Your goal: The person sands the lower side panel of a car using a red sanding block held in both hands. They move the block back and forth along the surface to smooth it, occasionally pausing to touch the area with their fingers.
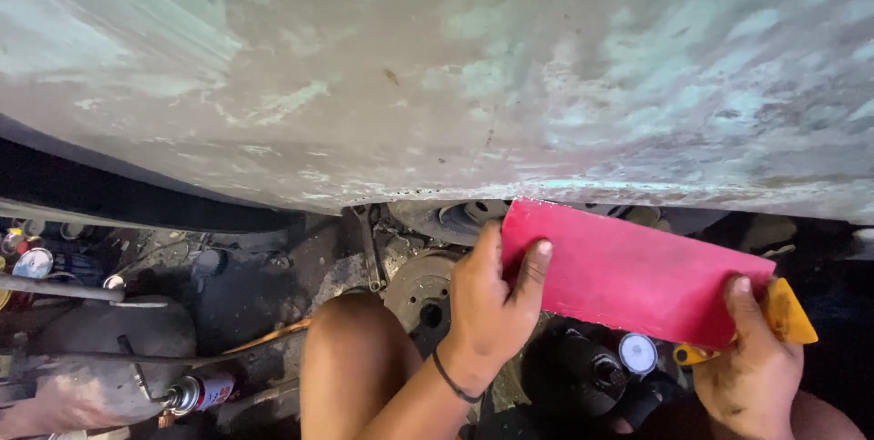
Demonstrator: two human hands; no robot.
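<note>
Below, both hands, left hand (492, 303) and right hand (751, 367), pinch the red card (628, 276) flat.

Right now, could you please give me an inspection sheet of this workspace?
Surface: grey-green sanded body panel, patchy and scuffed.
Job's things: flat pink rectangular card; yellow plastic scraper.
Clutter: red-and-white spray can, round metal brake disc, small round white-faced gauge.
Grippers: left hand grips the card's left end; right hand holds card and scraper together.
Cables: nothing seen.
Surroundings: dirty, greasy ground.
</note>
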